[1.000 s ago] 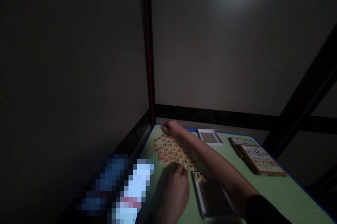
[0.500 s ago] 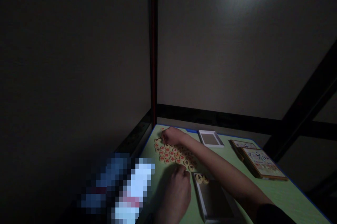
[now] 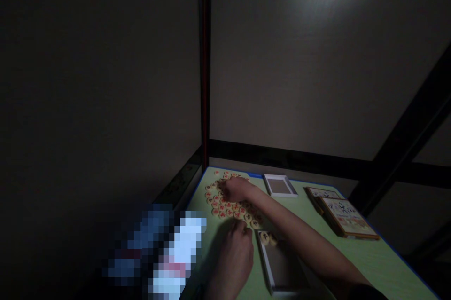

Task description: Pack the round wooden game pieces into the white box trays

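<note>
Many round wooden Chinese chess pieces (image 3: 229, 212) with red or black characters lie close together on the green table. My right hand (image 3: 238, 189) reaches across to the far side of this group, its curled fingers down among the pieces. Whatever those fingertips pinch is hidden in shadow. At the near edge of the group, my left hand (image 3: 233, 255) rests with fingers curled in, and its back hides what they may hold. Right of it lies a shallow white-rimmed box (image 3: 267, 267) with two pieces in its far left corner, partly covered by my right forearm.
A second shallow white box (image 3: 281, 185) lies near the table's back edge. Two flat printed boxes (image 3: 347, 215) overlap on the right. Walls meet behind the green table (image 3: 369, 257). A blurred bright patch (image 3: 178, 257) is at the lower left.
My right hand has drawn back slightly from the far left, toward the middle of the pieces, uncovering several at the back. My left hand has barely moved. The view has shifted slightly.
</note>
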Available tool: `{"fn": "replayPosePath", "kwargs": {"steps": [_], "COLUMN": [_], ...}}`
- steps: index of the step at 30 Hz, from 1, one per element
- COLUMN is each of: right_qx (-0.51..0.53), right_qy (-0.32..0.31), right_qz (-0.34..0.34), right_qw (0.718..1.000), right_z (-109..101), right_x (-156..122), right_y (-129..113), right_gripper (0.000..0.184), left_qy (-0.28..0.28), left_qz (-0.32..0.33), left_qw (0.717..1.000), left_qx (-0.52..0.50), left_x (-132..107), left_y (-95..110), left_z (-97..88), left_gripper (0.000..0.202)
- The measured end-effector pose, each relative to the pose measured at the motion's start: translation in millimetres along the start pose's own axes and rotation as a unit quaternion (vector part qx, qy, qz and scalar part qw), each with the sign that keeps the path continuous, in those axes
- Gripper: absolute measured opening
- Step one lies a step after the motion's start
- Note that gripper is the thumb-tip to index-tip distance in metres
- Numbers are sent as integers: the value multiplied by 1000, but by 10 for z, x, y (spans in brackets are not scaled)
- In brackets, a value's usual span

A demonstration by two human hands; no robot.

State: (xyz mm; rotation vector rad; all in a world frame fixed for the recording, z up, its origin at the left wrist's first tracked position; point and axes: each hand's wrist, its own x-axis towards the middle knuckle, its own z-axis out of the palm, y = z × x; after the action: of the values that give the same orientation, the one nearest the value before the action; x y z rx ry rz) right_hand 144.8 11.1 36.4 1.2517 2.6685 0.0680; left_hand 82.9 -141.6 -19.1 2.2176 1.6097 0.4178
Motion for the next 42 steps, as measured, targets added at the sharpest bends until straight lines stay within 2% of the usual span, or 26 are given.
{"fn": "replayPosePath", "kwargs": {"steps": [8, 13, 16, 19, 22, 25, 28, 31, 34, 36, 39, 42], "right_qx": [4, 16, 34, 114, 186, 244, 256, 270, 313, 330, 321, 290], "right_qy": [15, 36, 64, 112, 113, 77, 72, 104, 167, 196, 196, 168], "right_qz": [-17, -9, -16, -42, -25, -5, 6, 8, -7, 8, 63, 67], "right_qw": [1000, 999, 997, 986, 976, 967, 964, 957, 935, 923, 924, 940], "right_z": [111, 1, -94, -70, 128, 440, 720, 850, 834, 792, 764, 813], "right_x": [39, -79, -448, -1054, -1662, -2015, -2067, -2003, -2000, -2038, -2077, -2049], "right_y": [-88, -64, 30, 101, 77, -30, -153, -199, -126, -44, 31, -8], "right_gripper": [28, 27, 29, 22, 25, 28, 37, 37, 34, 29, 22, 21], "left_qy": [25, 29, 39, 59, 86, 104, 106, 108, 107, 102, 85, 64], "left_qz": [6, 9, 1, -16, -4, 18, 42, 71, 65, 53, 44, 62], "left_qw": [1000, 1000, 999, 998, 996, 994, 993, 992, 992, 993, 995, 996], "left_qx": [7, 5, 1, 8, 18, 32, 26, 4, -14, -12, 7, 25], "left_x": [1, -3, 11, 29, 29, 11, -2, -2, 1, 0, -8, -11], "left_y": [-10, -16, -42, -66, -64, -41, -30, -38, -34, -20, 0, -10], "left_z": [6, -38, -53, -42, -24, -12, 14, 50, 57, 44, 28, 43], "left_gripper": [41, 41, 43, 44, 39, 32, 28, 27, 25, 23, 18, 12]}}
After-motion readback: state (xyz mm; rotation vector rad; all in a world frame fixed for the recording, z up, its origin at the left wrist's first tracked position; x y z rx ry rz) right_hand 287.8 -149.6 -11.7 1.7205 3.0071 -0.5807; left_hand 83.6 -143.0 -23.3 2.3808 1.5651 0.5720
